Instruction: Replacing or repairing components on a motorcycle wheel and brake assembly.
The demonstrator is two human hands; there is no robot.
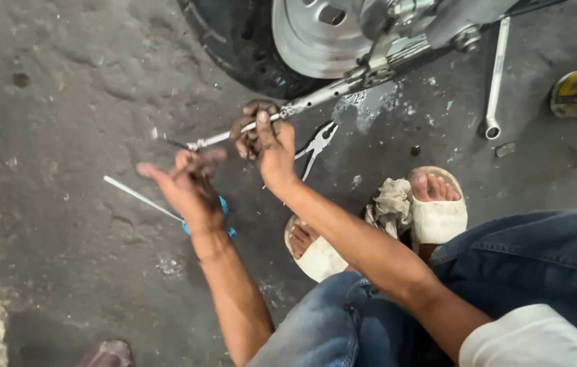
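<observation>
jeans knee (pixel 343 326) | right hand (pixel 265 139) grip — closed round metal rod (pixel 261 126) mid-length

- Metal rod (pixel 302 105): long, silvery, greasy, slanting down-left from the wheel's hub to a thin tip (gripped mid-length).
- Screwdriver (pixel 166 207): slim steel shaft, blue handle, flat on the concrete, handle partly hidden.

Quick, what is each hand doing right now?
Left hand: open, holding nothing, above the blue-handled screwdriver.
Right hand: closed around the metal rod.
</observation>
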